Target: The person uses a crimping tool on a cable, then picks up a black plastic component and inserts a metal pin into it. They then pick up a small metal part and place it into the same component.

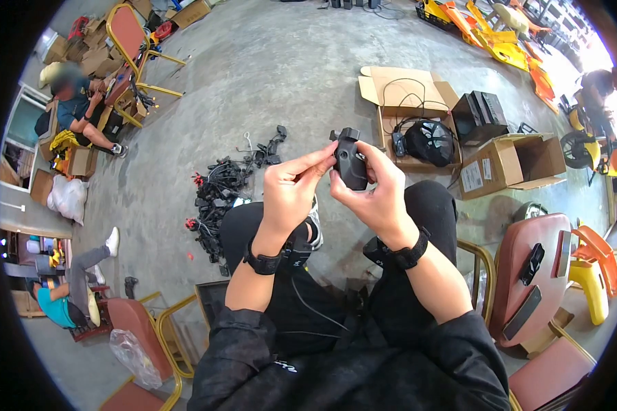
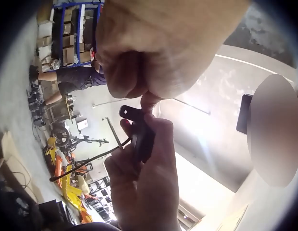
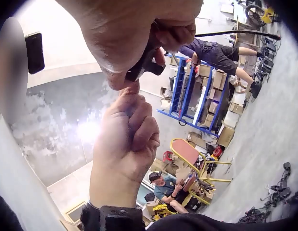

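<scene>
A small black device (image 1: 350,164) with a rounded body and a bracket at its top is held up before the chest. My right hand (image 1: 380,188) grips its lower body between thumb and fingers. At the upper left of the device, my left hand (image 1: 291,185) has thumb and index finger pinched together at its edge. In the left wrist view a flat tab with a hole (image 2: 132,113) projects from the device (image 2: 144,142), and a thin black cable (image 2: 91,160) extends from near it. The right wrist view shows the device (image 3: 146,62) partly hidden by the right hand (image 3: 125,33).
A pile of black cabled parts (image 1: 219,198) lies on the floor at the left. An open cardboard box (image 1: 408,103) holding a black round item (image 1: 429,142) and another box (image 1: 511,164) stand at the right. Chairs flank me, one (image 1: 535,274) bearing black pieces. Two people sit at the left.
</scene>
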Tool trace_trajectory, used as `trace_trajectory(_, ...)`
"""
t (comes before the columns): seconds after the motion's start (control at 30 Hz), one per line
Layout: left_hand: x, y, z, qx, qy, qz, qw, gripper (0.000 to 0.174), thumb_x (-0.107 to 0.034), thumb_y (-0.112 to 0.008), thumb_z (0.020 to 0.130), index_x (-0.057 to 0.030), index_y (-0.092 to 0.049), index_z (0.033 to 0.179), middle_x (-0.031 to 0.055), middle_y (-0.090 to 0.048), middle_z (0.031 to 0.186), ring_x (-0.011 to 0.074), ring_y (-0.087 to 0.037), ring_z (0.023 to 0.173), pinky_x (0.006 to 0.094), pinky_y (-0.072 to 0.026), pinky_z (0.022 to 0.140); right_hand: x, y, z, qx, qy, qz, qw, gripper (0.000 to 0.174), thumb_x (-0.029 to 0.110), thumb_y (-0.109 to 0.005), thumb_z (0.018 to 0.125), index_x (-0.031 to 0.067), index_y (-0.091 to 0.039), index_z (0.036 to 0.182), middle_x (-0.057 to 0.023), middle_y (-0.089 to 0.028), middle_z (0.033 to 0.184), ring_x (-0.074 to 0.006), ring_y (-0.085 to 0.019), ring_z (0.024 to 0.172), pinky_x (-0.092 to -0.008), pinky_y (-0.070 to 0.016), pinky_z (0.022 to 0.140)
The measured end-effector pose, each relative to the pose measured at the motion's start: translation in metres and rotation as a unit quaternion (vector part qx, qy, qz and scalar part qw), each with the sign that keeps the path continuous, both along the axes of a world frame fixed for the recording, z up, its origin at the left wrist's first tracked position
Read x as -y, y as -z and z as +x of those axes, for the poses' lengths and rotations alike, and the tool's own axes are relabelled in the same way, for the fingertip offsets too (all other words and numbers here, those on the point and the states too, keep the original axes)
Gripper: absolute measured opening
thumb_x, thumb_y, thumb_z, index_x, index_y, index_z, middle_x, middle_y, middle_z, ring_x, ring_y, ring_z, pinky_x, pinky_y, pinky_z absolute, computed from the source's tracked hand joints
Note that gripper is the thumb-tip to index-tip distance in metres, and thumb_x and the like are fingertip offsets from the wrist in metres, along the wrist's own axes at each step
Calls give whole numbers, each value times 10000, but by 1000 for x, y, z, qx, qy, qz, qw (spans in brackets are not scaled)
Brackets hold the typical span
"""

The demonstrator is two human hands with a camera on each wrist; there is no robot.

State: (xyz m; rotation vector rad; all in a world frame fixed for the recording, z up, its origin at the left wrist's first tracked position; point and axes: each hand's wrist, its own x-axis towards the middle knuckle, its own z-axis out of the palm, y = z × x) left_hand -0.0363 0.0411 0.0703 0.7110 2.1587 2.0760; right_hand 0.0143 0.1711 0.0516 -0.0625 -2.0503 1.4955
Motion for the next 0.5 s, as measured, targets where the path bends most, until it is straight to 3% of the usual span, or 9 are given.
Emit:
trace_trajectory(0.1, -1, 4, -2, -13, 4, 16, 1000, 232, 1, -606, 853, -33, -661, 1076, -41, -607, 719, -14, -349, 499, 173, -240, 421, -1, -3, 0, -11, 10, 37, 999, 474, 109, -748, 655, -56, -551, 1053, -151, -613, 877, -230, -625, 741, -291, -506, 658)
trace_trajectory(0.23, 0, 5, -2, -14, 4, -3, 1000, 228, -1, -598, 862, -37, -661, 1078, -55, -578, 682, -14, -362, 498, 172, -253, 421, -2, -3, 1, -19, 29, 96, 995, 497, 111, -755, 642, -64, -544, 1056, -165, -611, 894, -278, -629, 783, -313, -512, 675)
trace_trajectory(0.43, -2, 9, -4, -1, 9, 19, 1000, 218, -19, -594, 872, -29, -658, 1080, -64, -540, 628, -16, -358, 478, 171, -243, 413, 0, -2, -1, 1, 5, 7, 1000, 495, 131, -760, 656, -56, -550, 1064, -165, -622, 904, -252, -637, 760, -314, -515, 678)
trace_trajectory(0.5, 1, 4, -6, 66, 4, -12, 998, 215, -42, -567, 886, 8, -633, 1084, -12, -619, 678, 2, -492, 539, 149, -370, 441, -1, 1, -3, 11, 3, -11, 1000, 491, 136, -760, 660, -56, -553, 1062, -163, -624, 898, -236, -634, 746, -308, -512, 673)
